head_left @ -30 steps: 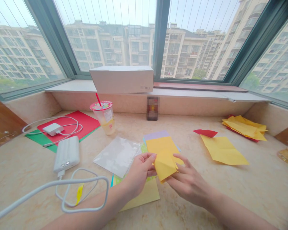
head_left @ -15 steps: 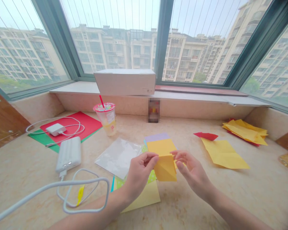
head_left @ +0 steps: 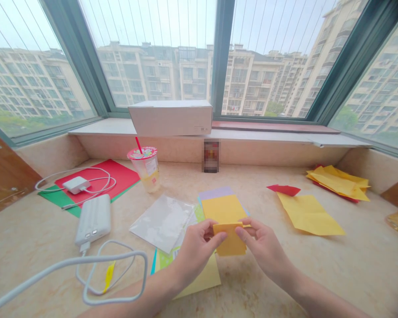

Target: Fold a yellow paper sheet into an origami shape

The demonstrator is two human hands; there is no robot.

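Both hands hold a small folded orange paper (head_left: 231, 240) just above the marble counter. My left hand (head_left: 195, 249) pinches its left upper edge with thumb and fingers. My right hand (head_left: 263, 247) pinches its right upper edge. Beneath and behind the paper lies a stack of coloured sheets (head_left: 223, 206), orange on top with lilac and green showing at the edges. A pale yellow sheet (head_left: 202, 278) lies under my left wrist.
A clear plastic sleeve (head_left: 162, 216) lies left of the stack. A power bank (head_left: 93, 218) with a white cable (head_left: 96, 265), a drink cup (head_left: 146, 168), red and green sheets (head_left: 119, 174), a white box (head_left: 170, 117), an orange sheet (head_left: 310, 214), a red scrap (head_left: 283, 190) and a yellow pile (head_left: 338, 182) surround it.
The orange paper has been folded down into a smaller, flatter rectangle. Both hands have come closer together and lower, now pinching its top edge.
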